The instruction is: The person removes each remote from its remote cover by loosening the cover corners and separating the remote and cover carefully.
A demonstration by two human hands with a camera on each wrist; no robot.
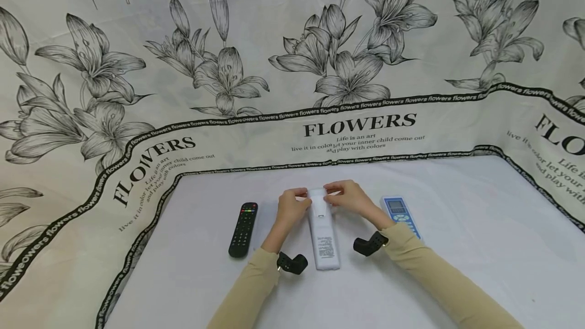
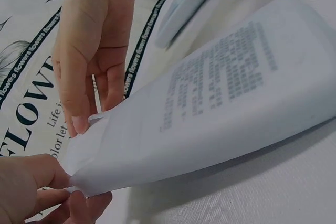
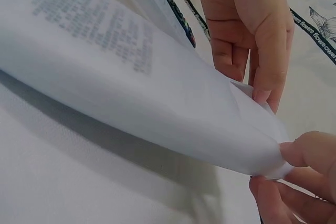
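Note:
A long white remote control lies back side up in the middle of the table, its small printed text towards the near end. Thin, pale film seems to wrap it, creased around the far end. At that far end my left hand pinches the left edge between thumb and fingers. Across from it, my right hand pinches the right edge. In the left wrist view the remote slants upward to the right, and both hands grip its narrow, film-like end. The right wrist view shows the same hold on the remote from the other side.
To the left lies a black remote control, with a faint translucent sheet beside it. A white and blue remote control with a small screen lies partly behind my right forearm. Floral cloth rises behind the white table.

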